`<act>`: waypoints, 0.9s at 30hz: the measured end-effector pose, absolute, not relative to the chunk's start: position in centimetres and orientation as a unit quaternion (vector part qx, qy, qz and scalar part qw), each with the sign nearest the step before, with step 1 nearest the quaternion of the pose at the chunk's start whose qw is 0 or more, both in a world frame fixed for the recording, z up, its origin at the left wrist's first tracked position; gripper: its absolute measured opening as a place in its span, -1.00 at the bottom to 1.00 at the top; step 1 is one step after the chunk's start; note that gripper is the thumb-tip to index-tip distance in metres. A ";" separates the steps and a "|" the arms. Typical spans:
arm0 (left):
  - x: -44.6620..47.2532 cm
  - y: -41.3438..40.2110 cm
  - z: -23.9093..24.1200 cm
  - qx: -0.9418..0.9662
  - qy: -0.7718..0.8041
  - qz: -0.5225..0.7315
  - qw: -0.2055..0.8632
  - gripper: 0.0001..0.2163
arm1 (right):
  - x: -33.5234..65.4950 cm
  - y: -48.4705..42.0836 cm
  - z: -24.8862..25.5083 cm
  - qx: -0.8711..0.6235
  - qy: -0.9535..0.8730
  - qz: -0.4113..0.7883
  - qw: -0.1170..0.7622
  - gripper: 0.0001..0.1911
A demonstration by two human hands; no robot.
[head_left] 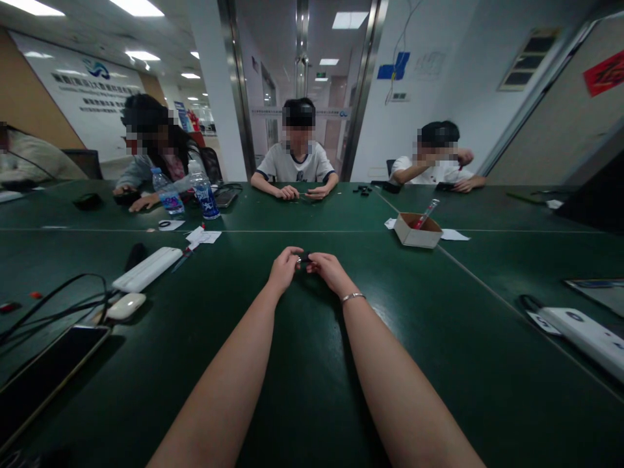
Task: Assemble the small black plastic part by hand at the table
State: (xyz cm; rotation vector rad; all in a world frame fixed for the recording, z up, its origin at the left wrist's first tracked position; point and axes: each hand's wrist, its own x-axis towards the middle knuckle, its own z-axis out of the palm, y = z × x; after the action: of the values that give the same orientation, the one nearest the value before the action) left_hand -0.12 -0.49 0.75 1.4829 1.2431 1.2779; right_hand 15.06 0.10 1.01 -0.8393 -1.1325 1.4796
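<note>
Both my arms reach out over the green table [312, 364]. Between my hands is a small black object [305, 257], too small to name, with a shiny bit at its left end. My left hand [285, 268] is closed on that left end with thumb and fingers. My right hand [331, 270] pinches the right end, fingers curled; a metal bracelet circles that wrist. The object is held just above the tabletop, and the fingers hide part of it.
To the left lie a phone [49, 374], a white case [126, 307], a white power bank [146, 270] and black cables. A cardboard box [418, 235] stands ahead right, bottles [205, 192] ahead left. A white device [587, 335] is at right. Several people sit across the table.
</note>
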 end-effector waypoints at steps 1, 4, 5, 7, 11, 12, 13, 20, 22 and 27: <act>-0.1 -0.5 0.8 0.585 0.492 0.504 0.401 -0.76 | 15.1 0.1 1.0 -0.352 -0.472 0.617 0.522 -0.66; 0.0 -0.6 0.9 0.585 0.488 0.506 0.404 -0.76 | 15.1 0.2 0.9 -0.353 -0.466 0.619 0.524 -0.65; 0.0 -0.7 1.0 0.587 0.485 0.507 0.403 -0.77 | 15.1 0.3 0.9 -0.352 -0.467 0.620 0.523 -0.65; 0.0 -0.7 1.0 0.590 0.488 0.505 0.399 -0.76 | 15.1 0.3 0.8 -0.351 -0.472 0.621 0.518 -0.65; -0.1 -0.6 0.9 0.597 0.490 0.497 0.395 -0.76 | 15.1 0.4 0.8 -0.356 -0.474 0.619 0.516 -0.65; -0.1 -0.6 0.8 0.599 0.487 0.499 0.393 -0.77 | 15.1 0.4 0.8 -0.357 -0.472 0.619 0.516 -0.65; -0.2 -0.6 0.8 0.601 0.483 0.502 0.392 -0.78 | 15.1 0.4 0.8 -0.357 -0.471 0.620 0.516 -0.65; -0.2 -0.6 0.6 0.600 0.478 0.498 0.405 -0.77 | 15.0 0.3 0.9 -0.358 -0.470 0.617 0.520 -0.67; -0.2 -0.6 0.6 0.604 0.471 0.503 0.401 -0.78 | 15.0 0.3 1.0 -0.358 -0.468 0.618 0.520 -0.66; -0.1 -0.4 0.3 0.603 0.479 0.497 0.401 -0.75 | 15.0 0.2 1.0 -0.353 -0.474 0.618 0.519 -0.64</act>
State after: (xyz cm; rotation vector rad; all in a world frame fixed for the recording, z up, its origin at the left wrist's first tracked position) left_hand -0.11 -0.37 0.29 1.5247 1.2103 1.2570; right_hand 15.03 0.18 1.00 -0.8470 -1.1369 1.4827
